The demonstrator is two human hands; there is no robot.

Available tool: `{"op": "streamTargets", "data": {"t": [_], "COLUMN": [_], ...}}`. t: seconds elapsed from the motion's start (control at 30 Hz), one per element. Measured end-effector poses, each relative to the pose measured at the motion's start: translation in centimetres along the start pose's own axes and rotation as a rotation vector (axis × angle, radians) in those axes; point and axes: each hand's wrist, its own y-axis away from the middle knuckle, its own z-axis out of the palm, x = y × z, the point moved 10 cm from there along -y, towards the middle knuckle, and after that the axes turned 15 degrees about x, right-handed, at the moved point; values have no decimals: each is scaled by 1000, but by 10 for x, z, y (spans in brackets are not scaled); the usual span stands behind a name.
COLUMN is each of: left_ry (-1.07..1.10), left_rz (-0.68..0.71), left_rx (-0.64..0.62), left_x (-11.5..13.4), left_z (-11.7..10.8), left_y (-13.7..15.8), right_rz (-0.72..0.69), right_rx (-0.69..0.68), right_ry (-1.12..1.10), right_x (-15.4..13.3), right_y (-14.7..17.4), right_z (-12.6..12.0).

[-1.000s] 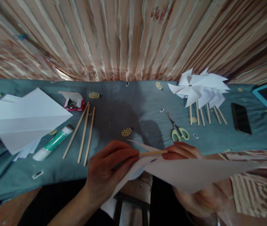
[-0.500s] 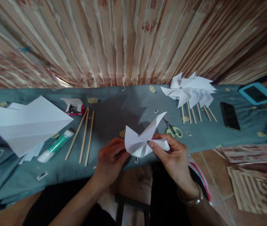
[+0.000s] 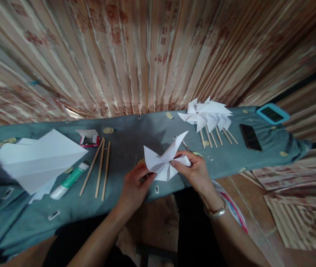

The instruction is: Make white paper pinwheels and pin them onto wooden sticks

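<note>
A white paper pinwheel (image 3: 165, 160), partly folded, is held between my two hands above the front of the table. My left hand (image 3: 135, 183) pinches its lower left blade between thumb and fingers. With the thumb pressed near the centre, my right hand (image 3: 193, 168) grips the paper from the right; a bracelet circles that wrist. Just behind the right hand lie scissors (image 3: 196, 153), mostly hidden by it. Three wooden sticks (image 3: 100, 168) rest to the left of the left hand.
Left on the cloth-covered table (image 3: 130, 141) are white paper sheets (image 3: 39, 159), a glue stick (image 3: 70, 180) and a small box of metal pins (image 3: 89, 139). Finished pinwheels (image 3: 206, 115) on sticks, a phone (image 3: 250, 137) and a blue-framed device (image 3: 273, 113) lie right. Behind hangs a curtain (image 3: 147, 55).
The camera view has tilted and shifted, so the table sits lower in the picture. My left fingers have moved along the lower left blade; my right hand keeps its hold at the centre.
</note>
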Motion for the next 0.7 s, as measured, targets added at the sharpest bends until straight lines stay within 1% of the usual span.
{"op": "streamTargets", "data": {"t": [0.13, 0.27, 0.33, 0.47, 0.57, 0.7], "left_ry": [40, 68, 125, 280, 387, 483], "left_rz": [-93, -196, -286, -484, -607, -769], "left_rx": [-110, -150, -172, -283, -342, -274], "left_x": [-12, -19, -22, -22, -22, -39], "left_z": [13, 14, 16, 28, 39, 48], "left_y": [7, 15, 21, 44, 66, 94], "right_rz": [62, 80, 82, 99, 154, 270], "right_rx": [-94, -188, -225, -318, -429, -582], "right_ry": [16, 55, 82, 142, 200, 272], "right_x": [1, -12, -20, -27, -16, 20], "right_y": [-11, -21, -26, -32, -29, -20], "right_z": [2, 6, 7, 14, 26, 46]}}
